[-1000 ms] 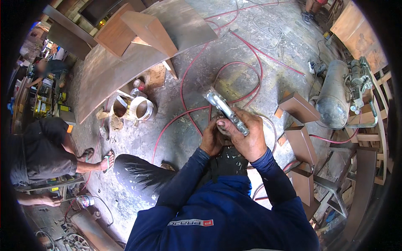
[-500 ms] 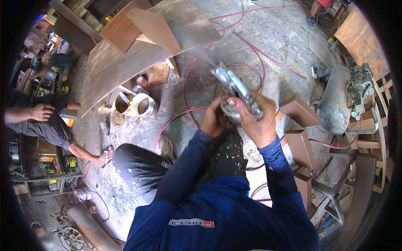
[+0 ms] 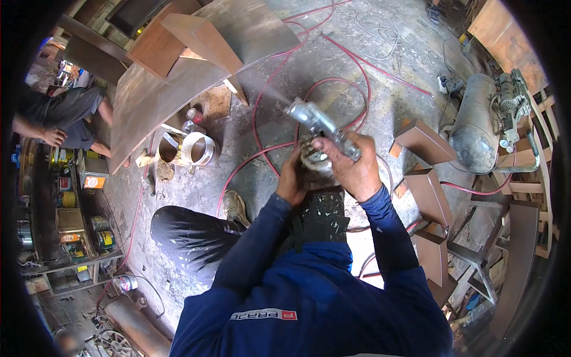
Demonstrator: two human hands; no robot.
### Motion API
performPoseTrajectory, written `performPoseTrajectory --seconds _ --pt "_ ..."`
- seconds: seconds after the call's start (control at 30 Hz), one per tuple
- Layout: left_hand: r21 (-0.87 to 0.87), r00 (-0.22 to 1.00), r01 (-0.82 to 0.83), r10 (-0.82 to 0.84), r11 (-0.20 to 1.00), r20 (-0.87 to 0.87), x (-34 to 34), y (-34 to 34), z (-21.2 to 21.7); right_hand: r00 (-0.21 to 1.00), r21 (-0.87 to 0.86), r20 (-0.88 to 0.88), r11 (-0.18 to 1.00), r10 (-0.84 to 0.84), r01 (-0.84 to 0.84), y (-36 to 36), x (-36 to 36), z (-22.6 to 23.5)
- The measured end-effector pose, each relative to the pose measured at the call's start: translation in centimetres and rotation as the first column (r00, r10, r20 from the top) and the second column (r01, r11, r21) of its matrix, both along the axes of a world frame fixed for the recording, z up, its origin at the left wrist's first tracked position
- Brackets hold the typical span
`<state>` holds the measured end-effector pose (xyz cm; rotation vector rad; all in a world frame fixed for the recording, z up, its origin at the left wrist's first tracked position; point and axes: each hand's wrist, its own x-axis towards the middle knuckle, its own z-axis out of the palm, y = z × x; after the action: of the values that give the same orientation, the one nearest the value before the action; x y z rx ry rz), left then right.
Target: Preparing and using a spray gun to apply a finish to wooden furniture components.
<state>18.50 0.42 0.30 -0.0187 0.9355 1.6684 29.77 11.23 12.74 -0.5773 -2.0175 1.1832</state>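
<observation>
A silver spray gun [image 3: 321, 122] is in front of my body, its nozzle pointing to the far left, with a pale mist streaming from the tip. My right hand [image 3: 361, 172] is wrapped around the gun's body and handle, thumb lying across it. Beneath the gun hangs a paint-stained metal cup [image 3: 314, 156]. My left hand [image 3: 291, 179] holds that cup from the left side; some of its fingers are hidden behind it.
A brown panel [image 3: 196, 83] with wooden pieces on it stands far left. Paint pails [image 3: 200, 149] sit beside it. Red hose [image 3: 256, 156] loops over the floor. Brown boxes [image 3: 425, 143] and an air compressor [image 3: 473, 128] are on the right. Another person [image 3: 65, 116] is at the left.
The spray gun and both hands have shifted slightly left in the picture, and the mist looks longer. The other person's sandalled foot has drawn back from beside my knee.
</observation>
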Motion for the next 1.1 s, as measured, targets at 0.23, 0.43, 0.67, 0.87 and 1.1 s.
performPoseTrajectory --seconds 0.23,0.43,0.67,0.87,1.1 --pt "0.083 0.999 0.049 -0.050 0.995 0.007 -0.8 -1.6 1.3 0.989 0.071 -0.138 0.996 0.057 -0.048 -1.8 -0.2 0.6" --pt "0.144 0.998 -0.061 0.057 0.988 0.032 1.5 -0.3 3.9 0.970 -0.127 0.176 0.981 0.165 -0.143 -1.0 0.7 3.8" --pt "0.160 0.934 0.110 -0.046 0.981 -0.355 -2.9 3.3 13.5 0.970 0.092 -0.233 0.994 0.071 -0.051 0.5 1.0 9.9" --pt "-0.098 0.944 0.252 -0.267 0.963 -0.192 -3.6 2.0 6.9 0.998 0.075 -0.029 0.996 0.053 -0.051 2.0 -0.5 5.9" --pt "-0.271 0.337 0.053 -0.273 0.961 -0.901 -17.5 -5.3 14.2 0.969 0.235 0.230 0.971 -0.092 0.037 2.3 -0.6 0.7"
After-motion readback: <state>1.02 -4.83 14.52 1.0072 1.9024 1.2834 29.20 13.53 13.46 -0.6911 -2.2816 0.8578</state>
